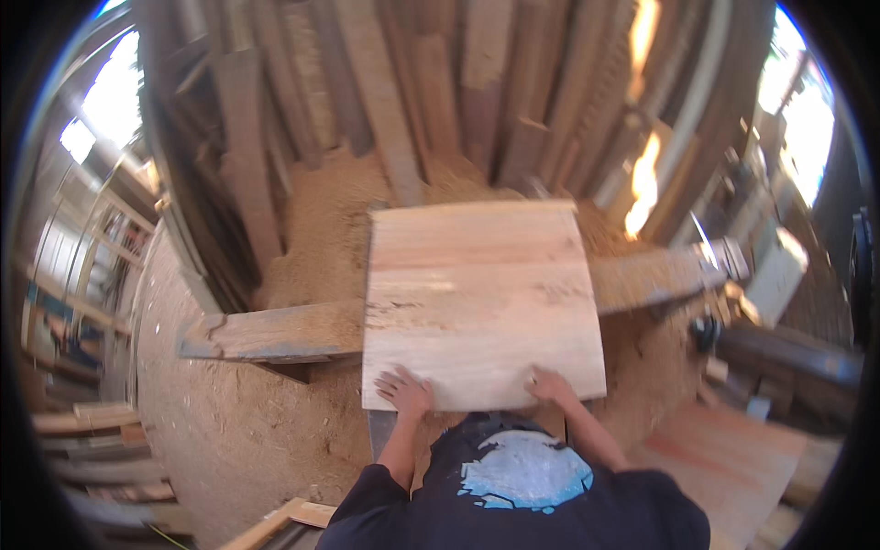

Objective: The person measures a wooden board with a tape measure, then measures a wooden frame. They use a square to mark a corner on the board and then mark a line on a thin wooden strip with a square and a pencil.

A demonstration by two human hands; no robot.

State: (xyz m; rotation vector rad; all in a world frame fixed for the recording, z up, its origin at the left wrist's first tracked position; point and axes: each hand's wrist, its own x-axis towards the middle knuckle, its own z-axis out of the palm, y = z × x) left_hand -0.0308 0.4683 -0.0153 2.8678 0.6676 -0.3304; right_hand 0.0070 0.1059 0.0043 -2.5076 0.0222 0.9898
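Observation:
A wide, pale wooden board (477, 302) lies in front of me, with reddish bands and dark blemishes on its face. My left hand (403, 390) rests palm down on its near left corner, fingers spread. Close to the near right corner, my right hand (550, 385) touches the top of the board with its fingers loosely bent and slightly blurred. Neither hand is wrapped around anything. Beneath the board, a long wooden beam (275, 332) sticks out on the left and right; its middle is hidden.
Upright planks (486, 82) lean in a dense row at the far side. Sawdust (321, 206) is heaped before them. Stacked timber (115, 467) lies at left. Another reddish board (724, 458) rests at the lower right, beside wood pieces and a dark beam (788, 353).

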